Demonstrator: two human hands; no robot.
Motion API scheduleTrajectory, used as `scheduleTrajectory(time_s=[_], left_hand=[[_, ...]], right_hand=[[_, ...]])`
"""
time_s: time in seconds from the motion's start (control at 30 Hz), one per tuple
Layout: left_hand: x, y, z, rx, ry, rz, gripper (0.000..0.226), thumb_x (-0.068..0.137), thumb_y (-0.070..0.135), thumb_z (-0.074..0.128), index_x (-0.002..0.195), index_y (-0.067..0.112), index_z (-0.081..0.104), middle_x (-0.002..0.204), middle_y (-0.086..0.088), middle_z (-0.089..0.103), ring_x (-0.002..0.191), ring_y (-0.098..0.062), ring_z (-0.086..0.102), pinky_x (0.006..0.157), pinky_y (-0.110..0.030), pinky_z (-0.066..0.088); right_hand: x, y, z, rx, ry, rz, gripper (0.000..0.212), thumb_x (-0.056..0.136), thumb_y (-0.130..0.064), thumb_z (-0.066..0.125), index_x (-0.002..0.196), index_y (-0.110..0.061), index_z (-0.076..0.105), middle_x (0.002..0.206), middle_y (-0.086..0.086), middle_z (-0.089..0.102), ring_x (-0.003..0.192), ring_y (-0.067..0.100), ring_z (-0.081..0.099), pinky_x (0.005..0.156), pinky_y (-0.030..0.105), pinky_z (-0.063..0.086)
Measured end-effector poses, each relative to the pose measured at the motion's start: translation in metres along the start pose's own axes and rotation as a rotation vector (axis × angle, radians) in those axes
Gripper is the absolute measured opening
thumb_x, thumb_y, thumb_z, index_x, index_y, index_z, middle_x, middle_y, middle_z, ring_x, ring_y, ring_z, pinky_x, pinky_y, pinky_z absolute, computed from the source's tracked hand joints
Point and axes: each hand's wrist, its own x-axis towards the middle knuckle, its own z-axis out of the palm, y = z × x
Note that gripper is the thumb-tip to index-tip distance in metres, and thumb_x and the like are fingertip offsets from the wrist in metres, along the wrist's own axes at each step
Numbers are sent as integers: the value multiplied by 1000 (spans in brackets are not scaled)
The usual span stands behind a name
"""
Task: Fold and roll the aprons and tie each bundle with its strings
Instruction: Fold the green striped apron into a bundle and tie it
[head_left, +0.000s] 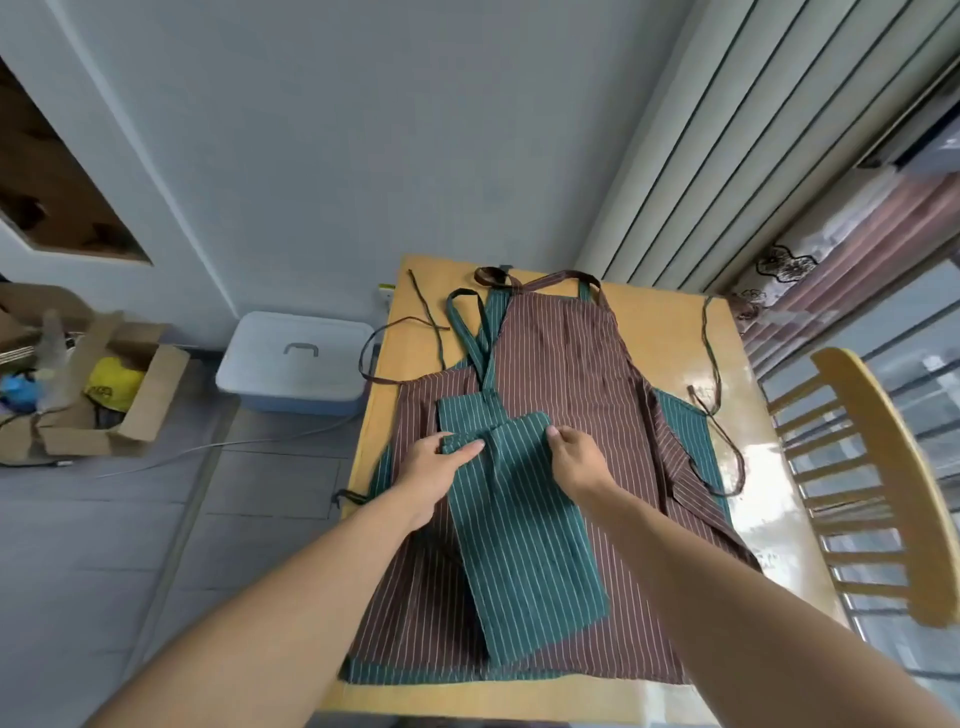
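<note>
nearest us the wooden table (675, 322) shows a bare strip along its front edge, with more bare wood on its right side beside the chair (883, 467). on it a folded green striped apron (524, 545) lies on a flat brown striped apron (566, 374), itself over another green apron (691, 441). our left hand (441, 462) pinches the folded apron's upper left corner, fingers curled; our right hand (576, 457) grips its upper right edge. beyond, loose strings (719, 431) trail; a lidded bin (296, 358) sits on the floor.

Left grip (441, 460) pinching; right grip (574, 457) curled.
</note>
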Motion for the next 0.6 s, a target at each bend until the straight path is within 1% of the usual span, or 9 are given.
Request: scheduleTrajectory(time_s=[0.07, 0.13, 0.17, 0.23, 0.27, 0.3, 0.43, 0.53, 0.6], left_hand=[[9, 1, -1, 22, 27, 44, 88, 81, 48, 81, 153, 21, 39, 161, -6, 36, 144, -31, 39, 117, -55, 35], [13, 3, 0, 48, 37, 65, 90, 78, 53, 81, 152, 22, 41, 159, -6, 39, 142, -30, 42, 115, -54, 38], [19, 5, 0, 80, 52, 65, 86, 80, 52, 80, 150, 22, 43, 159, -5, 38, 143, -30, 41, 115, -52, 38], [23, 8, -1, 170, 53, 93, 60, 86, 45, 77, 136, 23, 54, 156, -4, 41, 141, -27, 40, 109, -44, 39], [29, 9, -2, 203, 36, 106, 45, 88, 40, 76, 126, 24, 57, 151, -3, 44, 139, -26, 41, 103, -40, 39], [31, 12, -3, 231, 28, 129, 35, 90, 36, 75, 118, 24, 58, 144, -2, 47, 137, -25, 41, 98, -37, 36], [47, 15, -4, 321, -39, 184, 25, 93, 34, 72, 110, 21, 59, 131, 5, 50, 130, -16, 43, 98, -35, 31], [64, 14, -4, 381, -47, 157, 36, 89, 44, 74, 111, 21, 58, 131, 6, 51, 122, -14, 42, 96, -37, 34], [76, 11, -6, 438, -35, 138, 35, 91, 47, 70, 105, 18, 59, 115, 6, 56, 108, -12, 48, 90, -37, 37]], right_hand=[[7, -3, 0, 44, -4, 10, 50, 107, -40, 46, 145, -7, 45, 135, 17, 60, 122, 32, 59, 102, 41, 47], [10, -6, 0, 80, -5, -86, 65, 99, -42, 61, 153, -19, 33, 143, 8, 52, 127, 26, 54, 104, 38, 44], [20, -7, 1, 49, -26, -145, 65, 98, -39, 65, 153, -24, 34, 141, 4, 52, 122, 21, 56, 102, 36, 46], [30, -10, -2, -49, -75, -226, 40, 97, -33, 68, 133, -23, 55, 121, -1, 65, 90, 13, 65, 74, 22, 55], [41, -11, -2, -95, -79, -225, 23, 97, -30, 68, 116, -20, 62, 104, -1, 69, 74, 14, 63, 58, 17, 52], [50, -11, -3, -125, -70, -230, 13, 97, -29, 69, 102, -18, 63, 91, 0, 69, 67, 16, 61, 49, 17, 47], [80, -8, -5, -154, -51, -201, 21, 95, -29, 71, 86, -17, 56, 81, 2, 68, 57, 13, 54, 43, 18, 41], [107, -4, -4, -122, -99, -120, 19, 96, -29, 70, 93, -15, 57, 86, 0, 66, 59, 12, 54, 48, 19, 42], [125, -1, -3, -108, -127, -101, 14, 98, -24, 66, 100, -13, 57, 97, 0, 68, 65, 14, 57, 53, 23, 45]])
